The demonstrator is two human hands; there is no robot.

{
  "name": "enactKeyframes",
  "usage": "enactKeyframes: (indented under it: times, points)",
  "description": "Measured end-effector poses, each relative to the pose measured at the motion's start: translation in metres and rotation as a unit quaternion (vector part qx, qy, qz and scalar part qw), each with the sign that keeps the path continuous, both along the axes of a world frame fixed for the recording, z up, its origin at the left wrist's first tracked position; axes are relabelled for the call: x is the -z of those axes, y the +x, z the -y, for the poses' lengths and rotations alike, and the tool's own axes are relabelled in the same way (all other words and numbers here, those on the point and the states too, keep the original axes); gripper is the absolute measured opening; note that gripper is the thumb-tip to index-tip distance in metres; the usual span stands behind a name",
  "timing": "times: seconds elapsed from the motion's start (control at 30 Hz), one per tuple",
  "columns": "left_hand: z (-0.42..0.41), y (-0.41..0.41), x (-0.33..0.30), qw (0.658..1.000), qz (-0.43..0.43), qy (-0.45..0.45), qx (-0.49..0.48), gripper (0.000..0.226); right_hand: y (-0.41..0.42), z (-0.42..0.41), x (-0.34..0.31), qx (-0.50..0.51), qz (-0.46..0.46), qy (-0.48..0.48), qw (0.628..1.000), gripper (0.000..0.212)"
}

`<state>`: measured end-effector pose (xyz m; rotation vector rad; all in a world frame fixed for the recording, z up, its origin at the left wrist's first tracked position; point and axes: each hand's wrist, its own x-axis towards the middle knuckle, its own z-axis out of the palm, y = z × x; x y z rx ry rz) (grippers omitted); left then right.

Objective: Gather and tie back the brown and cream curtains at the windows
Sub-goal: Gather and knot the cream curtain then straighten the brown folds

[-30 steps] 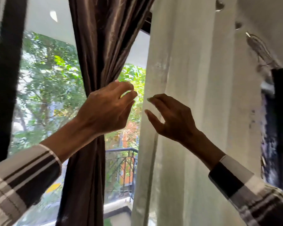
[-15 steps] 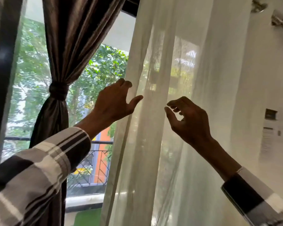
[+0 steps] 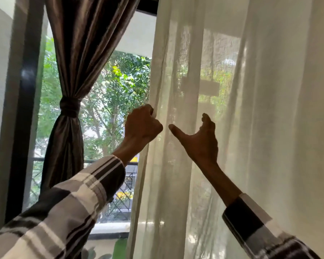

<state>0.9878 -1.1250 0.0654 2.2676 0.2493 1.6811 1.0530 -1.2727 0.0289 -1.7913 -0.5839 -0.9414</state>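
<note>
1. At far left, a dark window frame (image 3: 27,101) is standing upright, running top to bottom beside a pale wall.
2. Just right of it, the brown curtain (image 3: 86,43) is hanging gathered, cinched at mid-height by a matching brown tie-back (image 3: 70,108); below the tie its folds are falling in a narrow column.
3. Beyond the glass, green trees (image 3: 118,85) are showing between the two curtains, with a dark balcony railing (image 3: 123,193) lower down.
4. Centre: the left hand (image 3: 141,127), reaching out of a striped sleeve (image 3: 67,212), is gripping the left edge of the cream curtain (image 3: 269,128), fingers curled round the fabric.
5. Right of centre: the right hand (image 3: 199,141) is held in front of the cream curtain, thumb stretched toward the left hand, fingers loosely bent, holding nothing; whether it is touching the cloth cannot be told. Both hands are close but apart.
6. Right half: the cream curtain is hanging loose and untied, sheer, with daylight and window shapes showing through it.
</note>
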Motion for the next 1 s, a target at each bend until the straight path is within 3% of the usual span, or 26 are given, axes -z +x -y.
enactKeyframes:
  times: [0.07, 0.1, 0.2, 0.23, 0.4, 0.63, 1.0]
  points:
    - [0.005, 0.002, 0.015, 0.999, 0.028, 0.002, 0.042, 0.013, 0.006, -0.012, 0.005, -0.010, -0.025, 0.009, 1.000, 0.108]
    - [0.006, 0.005, 0.023, 0.997, 0.048, 0.007, 0.061, 0.012, 0.010, -0.018, 0.006, -0.022, -0.023, 0.025, 0.999, 0.093]
    - [0.008, 0.013, 0.050, 0.991, 0.078, -0.002, 0.106, 0.009, 0.014, -0.022, 0.015, -0.058, 0.015, 0.085, 0.995, 0.023]
    - [0.009, 0.015, 0.059, 0.990, 0.079, -0.015, 0.117, 0.011, 0.013, -0.021, 0.020, -0.068, 0.036, 0.098, 0.992, 0.013]
    - [0.016, 0.014, 0.108, 0.982, 0.083, -0.071, 0.157, 0.024, 0.003, -0.012, 0.066, -0.091, 0.117, 0.133, 0.980, 0.018]
    - [0.046, 0.008, 0.184, 0.975, 0.046, -0.114, 0.183, 0.025, 0.010, 0.002, 0.153, 0.003, 0.170, 0.057, 0.984, 0.021]
    - [0.097, 0.012, 0.296, 0.968, 0.012, -0.205, 0.144, 0.028, 0.002, 0.028, 0.274, -0.076, 0.039, 0.021, 0.996, 0.022]
